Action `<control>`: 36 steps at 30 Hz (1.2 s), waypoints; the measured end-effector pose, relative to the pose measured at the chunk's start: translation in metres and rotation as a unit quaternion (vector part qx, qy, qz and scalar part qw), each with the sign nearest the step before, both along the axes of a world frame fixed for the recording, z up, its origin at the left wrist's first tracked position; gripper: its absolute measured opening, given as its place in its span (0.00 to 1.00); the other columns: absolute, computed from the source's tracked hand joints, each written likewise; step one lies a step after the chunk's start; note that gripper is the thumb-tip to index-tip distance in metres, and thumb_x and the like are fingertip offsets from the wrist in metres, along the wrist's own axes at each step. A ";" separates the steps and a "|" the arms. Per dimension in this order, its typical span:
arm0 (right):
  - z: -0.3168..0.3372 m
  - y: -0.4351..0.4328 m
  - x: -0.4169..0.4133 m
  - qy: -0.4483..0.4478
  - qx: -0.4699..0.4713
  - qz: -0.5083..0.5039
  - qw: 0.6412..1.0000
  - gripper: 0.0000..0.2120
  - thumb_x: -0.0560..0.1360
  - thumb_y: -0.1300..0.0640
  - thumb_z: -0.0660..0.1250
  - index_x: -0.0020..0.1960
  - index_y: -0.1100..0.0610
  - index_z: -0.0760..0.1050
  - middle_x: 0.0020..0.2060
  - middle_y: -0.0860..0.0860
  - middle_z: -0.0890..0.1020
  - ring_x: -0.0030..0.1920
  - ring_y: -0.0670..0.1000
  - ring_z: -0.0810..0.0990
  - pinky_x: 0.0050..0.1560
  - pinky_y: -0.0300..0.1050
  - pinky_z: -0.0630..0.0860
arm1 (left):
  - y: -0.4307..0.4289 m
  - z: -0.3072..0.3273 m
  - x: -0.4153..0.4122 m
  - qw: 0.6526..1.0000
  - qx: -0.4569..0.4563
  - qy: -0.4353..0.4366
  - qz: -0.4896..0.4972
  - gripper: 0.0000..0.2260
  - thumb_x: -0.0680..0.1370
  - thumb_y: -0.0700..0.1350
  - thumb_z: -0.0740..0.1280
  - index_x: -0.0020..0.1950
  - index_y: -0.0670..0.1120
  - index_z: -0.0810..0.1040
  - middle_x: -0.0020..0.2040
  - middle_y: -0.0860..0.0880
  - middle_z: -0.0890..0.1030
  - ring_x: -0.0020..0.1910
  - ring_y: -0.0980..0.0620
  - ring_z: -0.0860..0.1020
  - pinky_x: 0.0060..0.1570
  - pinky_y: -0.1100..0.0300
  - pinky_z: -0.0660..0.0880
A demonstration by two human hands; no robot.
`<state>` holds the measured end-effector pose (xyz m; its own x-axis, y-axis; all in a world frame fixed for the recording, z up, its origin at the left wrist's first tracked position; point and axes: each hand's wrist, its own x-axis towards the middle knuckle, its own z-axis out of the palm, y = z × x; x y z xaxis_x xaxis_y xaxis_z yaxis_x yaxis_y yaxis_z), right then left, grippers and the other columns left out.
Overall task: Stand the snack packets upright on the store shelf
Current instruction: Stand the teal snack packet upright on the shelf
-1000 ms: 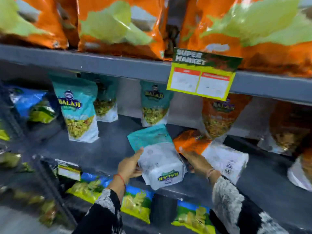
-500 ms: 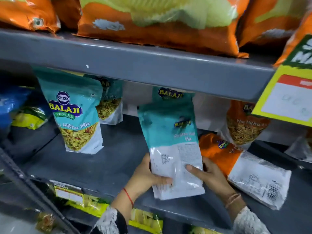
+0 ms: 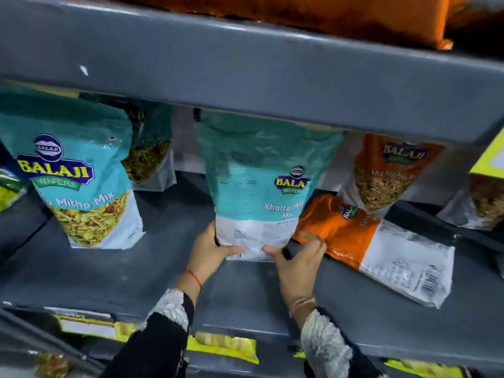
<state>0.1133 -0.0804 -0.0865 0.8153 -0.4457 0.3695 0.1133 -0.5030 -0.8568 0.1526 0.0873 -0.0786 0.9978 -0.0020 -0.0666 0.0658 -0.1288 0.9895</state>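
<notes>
We hold a teal packet (image 3: 259,184) upright on the grey shelf (image 3: 109,274), back side toward us, its base resting on the shelf surface near the front edge. Our left hand (image 3: 210,249) grips the packet's lower left corner, thumb across the white bottom panel and the other fingers hidden behind it. Our right hand (image 3: 297,266) clasps the lower right corner, thumb on the front; its fingers reach around the side and look blurred, just touching the orange packet (image 3: 368,241) that lies flat beside it, barcode end pointing right and toward us.

To the left another teal packet stands upright (image 3: 79,181), well apart from the one we hold, and a further teal one (image 3: 150,154) stands behind it near the back wall. To the right, an orange packet (image 3: 390,173) stands at the back, just behind the flat one. The top of our packet reaches up to the edge of the upper shelf (image 3: 245,75), which hides its top seal. A yellow tag (image 3: 488,165) hangs at the far right. Red thread circles our left wrist.
</notes>
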 end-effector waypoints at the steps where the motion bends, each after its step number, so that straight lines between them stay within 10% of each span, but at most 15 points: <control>1: -0.004 0.010 -0.011 -0.011 -0.027 -0.015 0.999 0.29 0.57 0.58 0.80 0.51 0.63 0.69 0.50 0.60 0.72 0.51 0.56 0.70 0.54 0.47 0.68 | -0.007 0.002 -0.010 0.999 0.011 -0.015 0.041 0.26 0.62 0.34 0.75 0.57 0.49 0.73 0.51 0.50 0.81 0.52 0.48 0.79 0.47 0.60 0.75; 7: -0.001 0.037 -0.028 0.076 -0.006 0.097 0.992 0.34 0.61 0.42 0.67 0.63 0.55 0.66 0.54 0.53 0.71 0.55 0.49 0.68 0.59 0.45 0.68 | -0.054 0.003 -0.092 0.982 0.044 -0.074 0.167 0.21 0.67 0.62 0.65 0.55 0.52 0.78 0.38 0.54 0.85 0.38 0.63 0.79 0.35 0.70 0.71; 10: 0.011 0.011 -0.008 0.082 0.088 0.159 0.980 0.32 0.52 0.53 0.80 0.53 0.45 0.71 0.59 0.58 0.71 0.59 0.54 0.71 0.65 0.49 0.68 | -0.031 -0.002 -0.078 0.979 -0.056 -0.084 0.175 0.09 0.67 0.48 0.73 0.46 0.55 0.80 0.46 0.49 0.85 0.45 0.61 0.81 0.48 0.68 0.76; 16: 0.012 -0.027 0.031 0.158 0.111 0.276 0.942 0.36 0.59 0.71 0.76 0.57 0.45 0.65 0.54 0.46 0.76 0.55 0.47 0.75 0.57 0.35 0.74 | 0.016 -0.014 0.003 0.996 -0.020 -0.034 -0.080 0.52 0.57 0.41 0.80 0.74 0.49 0.53 0.73 0.53 0.59 0.72 0.54 0.60 0.69 0.56 0.60; 22: 0.004 -0.022 0.038 0.169 0.066 0.253 0.950 0.27 0.65 0.67 0.74 0.59 0.54 0.67 0.60 0.59 0.75 0.62 0.58 0.72 0.65 0.61 0.69 | 0.012 -0.031 0.001 0.999 -0.003 -0.038 0.015 0.38 0.55 0.46 0.77 0.63 0.50 0.68 0.60 0.50 0.77 0.60 0.51 0.75 0.61 0.53 0.72; 29: 0.007 -0.011 0.027 0.159 0.015 0.237 0.958 0.26 0.67 0.65 0.73 0.61 0.62 0.67 0.60 0.61 0.74 0.62 0.60 0.71 0.65 0.61 0.68 | 0.017 -0.023 0.000 0.999 -0.016 -0.035 -0.015 0.36 0.58 0.37 0.76 0.64 0.45 0.67 0.62 0.46 0.75 0.63 0.45 0.74 0.65 0.48 0.69; 33: 0.028 -0.032 -0.009 0.127 -0.066 0.231 0.962 0.35 0.68 0.58 0.73 0.69 0.59 0.60 0.68 0.58 0.65 0.69 0.51 0.61 0.72 0.41 0.54 | 0.019 -0.008 -0.020 1.000 0.018 -0.022 0.002 0.40 0.59 0.40 0.78 0.68 0.41 0.65 0.70 0.45 0.70 0.67 0.48 0.69 0.69 0.48 0.64; 36: 0.060 -0.103 -0.030 0.043 -0.167 0.203 0.964 0.28 0.69 0.51 0.69 0.66 0.57 0.66 0.65 0.54 0.67 0.66 0.47 0.62 0.67 0.28 0.51 | 0.002 -0.002 -0.061 0.980 -0.045 -0.033 0.190 0.19 0.68 0.35 0.72 0.57 0.47 0.75 0.59 0.48 0.81 0.54 0.60 0.78 0.58 0.64 0.74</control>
<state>0.0838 -0.1835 -0.0269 0.9319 0.0488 0.3595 0.2942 -0.6815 -0.6701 0.0919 0.0897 -0.0810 0.9300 0.3671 -0.0191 0.0283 -0.0198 0.9994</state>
